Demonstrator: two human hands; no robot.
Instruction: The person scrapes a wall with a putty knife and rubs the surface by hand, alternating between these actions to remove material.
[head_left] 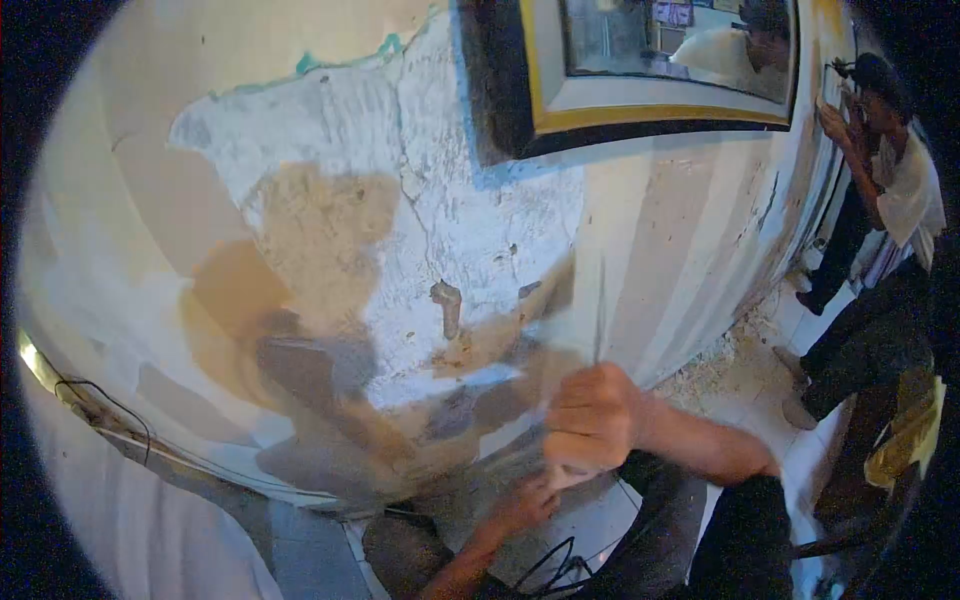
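Note:
My right hand (590,418) is a closed fist in front of the wall. A thin, blurred, straight tool (600,310) sticks up out of it; whether it is a blade seen edge-on or a rod cannot be made out. Just below, my left hand (528,503) has its fingers drawn together close to the underside of the right fist, and what they hold is hidden. Before me, the wall (480,230) has a large patch stripped to whitish plaster, with cracks, small holes and a ragged green paint edge. Shadows fall across its lower part.
A dark-and-gold picture frame (660,122) hangs upper right. Crumbled debris (715,365) lies along the wall's foot. At the far right another person (890,180) faces the wall, hands raised. Black cable (555,570) lies between my legs; another wire (120,405) hangs at left.

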